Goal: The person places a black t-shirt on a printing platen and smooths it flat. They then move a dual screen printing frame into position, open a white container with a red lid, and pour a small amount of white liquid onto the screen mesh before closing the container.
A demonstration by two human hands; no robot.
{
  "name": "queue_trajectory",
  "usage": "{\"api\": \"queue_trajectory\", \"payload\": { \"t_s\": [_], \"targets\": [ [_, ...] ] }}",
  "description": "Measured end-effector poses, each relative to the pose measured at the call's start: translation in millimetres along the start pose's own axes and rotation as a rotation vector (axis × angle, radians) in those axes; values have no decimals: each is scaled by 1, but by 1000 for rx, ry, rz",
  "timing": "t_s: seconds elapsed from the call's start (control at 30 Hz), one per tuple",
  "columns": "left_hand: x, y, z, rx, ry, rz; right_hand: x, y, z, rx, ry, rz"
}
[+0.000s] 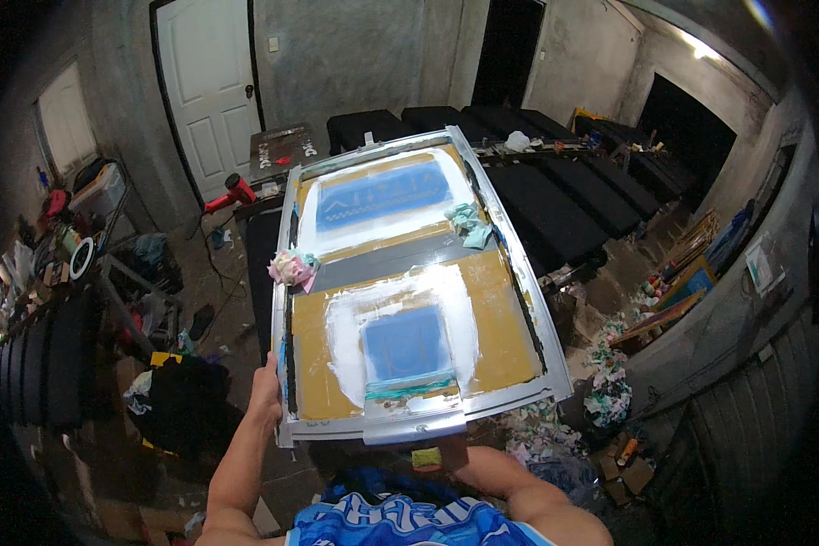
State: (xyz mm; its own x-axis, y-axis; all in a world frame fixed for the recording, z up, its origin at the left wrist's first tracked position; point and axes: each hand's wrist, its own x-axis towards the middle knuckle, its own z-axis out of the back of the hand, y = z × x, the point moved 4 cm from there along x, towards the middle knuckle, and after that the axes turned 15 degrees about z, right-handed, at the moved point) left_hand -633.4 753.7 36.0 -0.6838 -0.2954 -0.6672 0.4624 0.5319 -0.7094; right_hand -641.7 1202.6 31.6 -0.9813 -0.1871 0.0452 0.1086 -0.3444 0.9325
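Note:
A screen-printing frame [549, 364] fills the middle, with a yellow-coated mesh, white-edged blue printing areas and a grey band. My left hand [267, 396] grips its left edge near the lower corner. My right hand [458, 460] is mostly hidden at the lower edge, below a metal squeegee [414, 419] with a teal blade lying on the frame. Beside that hand is a small yellow block [426, 460], possibly a sponge. A crumpled pink rag [289, 269] rests on the left rail and a teal rag [469, 223] on the right side.
Black padded boards [564, 200] line benches behind the frame. A red heat gun [237, 191] lies at the back left. A cluttered shelf [82, 264] and black heap [177, 405] are at left. Scrap piles [605, 391] and leaning boards [682, 282] lie along the right wall.

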Motion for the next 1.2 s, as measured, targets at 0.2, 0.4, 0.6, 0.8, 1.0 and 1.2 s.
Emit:
{"api": "queue_trajectory", "payload": {
  "t_s": [0.2, 0.4, 0.6, 0.8, 1.0, 1.2],
  "targets": [
    [-29, -101, 48, 30, 86, -57, 73, -42, 35, 543, -155, -18],
    [15, -80, 101, 49, -73, -23, 98, -8, 55, 893, 164, 2],
    [40, -53, 111, 21, -235, -33, 133, 28, 33, 281, 289, -56],
    [104, -28, 161, -66, -312, -53, 180, -9, -17, 179, 246, -33],
    [164, -73, 171, 22, -433, -89, 271, -4, -62, 141, 183, 26],
    [213, -143, 163, 188, -621, -86, 360, 5, -99, 72, 130, -3]
  ]
}}
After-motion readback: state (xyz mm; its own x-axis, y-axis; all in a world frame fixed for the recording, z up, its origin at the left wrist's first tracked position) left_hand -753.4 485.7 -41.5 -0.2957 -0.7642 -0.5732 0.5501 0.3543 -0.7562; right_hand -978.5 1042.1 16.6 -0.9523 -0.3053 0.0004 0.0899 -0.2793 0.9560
